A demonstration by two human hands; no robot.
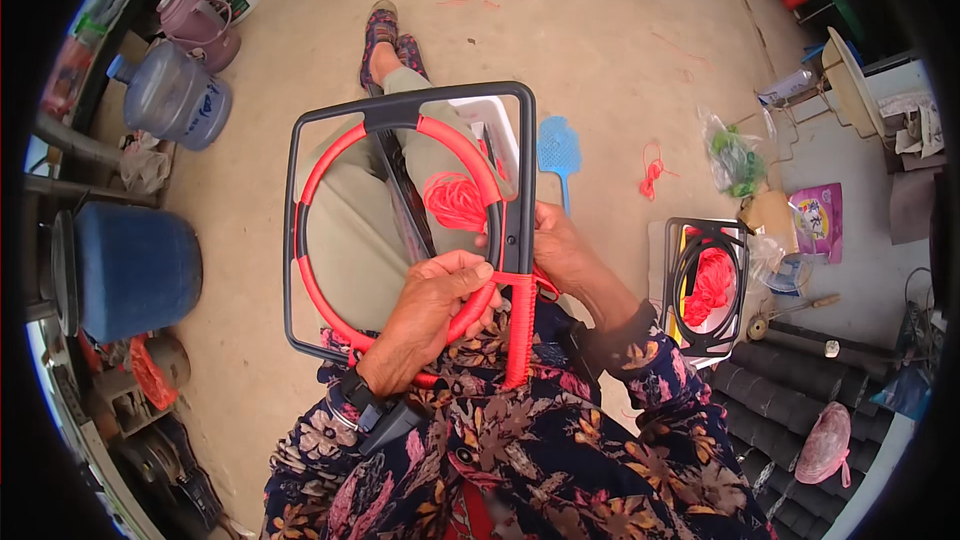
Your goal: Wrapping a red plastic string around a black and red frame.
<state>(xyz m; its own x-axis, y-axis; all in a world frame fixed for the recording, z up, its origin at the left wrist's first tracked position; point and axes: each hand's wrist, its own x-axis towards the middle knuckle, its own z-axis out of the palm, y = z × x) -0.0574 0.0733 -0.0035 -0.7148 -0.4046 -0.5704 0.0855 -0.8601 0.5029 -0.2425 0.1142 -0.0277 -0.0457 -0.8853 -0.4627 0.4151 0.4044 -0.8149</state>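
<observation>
A black square frame (pixel 390 118) with rounded corners is held up over my lap. Inside it sits a round ring (pixel 318 175) covered mostly in red, with black stretches between. Red cord is wound tightly along the lower right bar (pixel 522 330). My left hand (pixel 435 300) is closed round the ring's lower right part, its thumb lying on top. Beside the frame's right bar, my right hand (pixel 565 250) is closed on the red cord (pixel 546 282); its fingertips are partly hidden behind the bar. A bundle of red cord (pixel 455 202) shows through the ring, over my lap.
To the right, another black frame (pixel 742 285) rests on a box with red cord (pixel 710 285). A blue fly swatter (pixel 558 145) lies on the floor beyond my right hand. A blue barrel (pixel 135 270) and a water jug (pixel 180 95) stand at left.
</observation>
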